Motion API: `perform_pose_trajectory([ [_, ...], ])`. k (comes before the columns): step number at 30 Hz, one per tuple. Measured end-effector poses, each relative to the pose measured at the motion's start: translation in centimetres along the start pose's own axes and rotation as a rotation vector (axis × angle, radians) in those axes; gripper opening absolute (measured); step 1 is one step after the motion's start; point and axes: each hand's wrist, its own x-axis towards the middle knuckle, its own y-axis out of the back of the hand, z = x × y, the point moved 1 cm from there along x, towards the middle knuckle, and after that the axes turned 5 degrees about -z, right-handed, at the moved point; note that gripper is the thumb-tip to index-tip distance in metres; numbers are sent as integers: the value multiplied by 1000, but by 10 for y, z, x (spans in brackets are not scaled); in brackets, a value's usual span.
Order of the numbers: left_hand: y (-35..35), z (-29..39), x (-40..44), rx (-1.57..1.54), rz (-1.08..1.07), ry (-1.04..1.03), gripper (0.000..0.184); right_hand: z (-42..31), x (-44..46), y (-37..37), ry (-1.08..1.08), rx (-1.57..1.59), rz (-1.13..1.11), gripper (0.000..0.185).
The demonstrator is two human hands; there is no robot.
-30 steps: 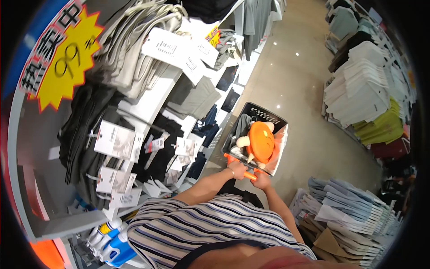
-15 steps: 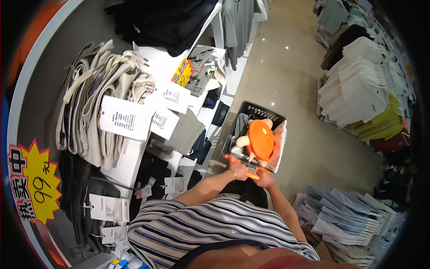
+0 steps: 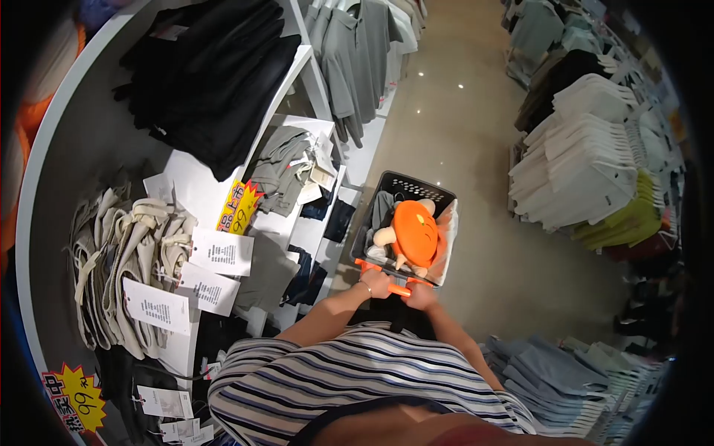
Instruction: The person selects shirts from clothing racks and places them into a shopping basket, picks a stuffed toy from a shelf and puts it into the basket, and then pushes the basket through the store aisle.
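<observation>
It's 2 hands on the handle (image 3: 399, 291): left hand (image 3: 376, 282) curled around it, right hand (image 3: 422, 295) gripping the far end, fingertips hidden! Just ahead, the basket (image 3: 422, 189) carries the orange toy (image 3: 415, 233), grey cloth (image 3: 381, 212) beside it, white shirts (image 3: 581, 163) off right.

Black folded clothes (image 3: 216, 82) on a white shelf (image 3: 197, 182) — beige garments (image 3: 126, 267) below, white shirts (image 3: 584, 152) hanging opposite.
</observation>
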Motion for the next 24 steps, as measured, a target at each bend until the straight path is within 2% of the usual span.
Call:
perform_pose_trajectory([
  [5,34,-14,36,-2,22,50,27,19,37,32,6,5,18,24],
  [15,65,-58,110,28,94,-16,24,50,102,86,47,-6,46,24],
  [19,103,-70,138,28,86,-25,24,62,135,111,3,17,35,25],
  [24,140,-93,189,47,102,-49,25,82,179,145,10,22,154,20],
])
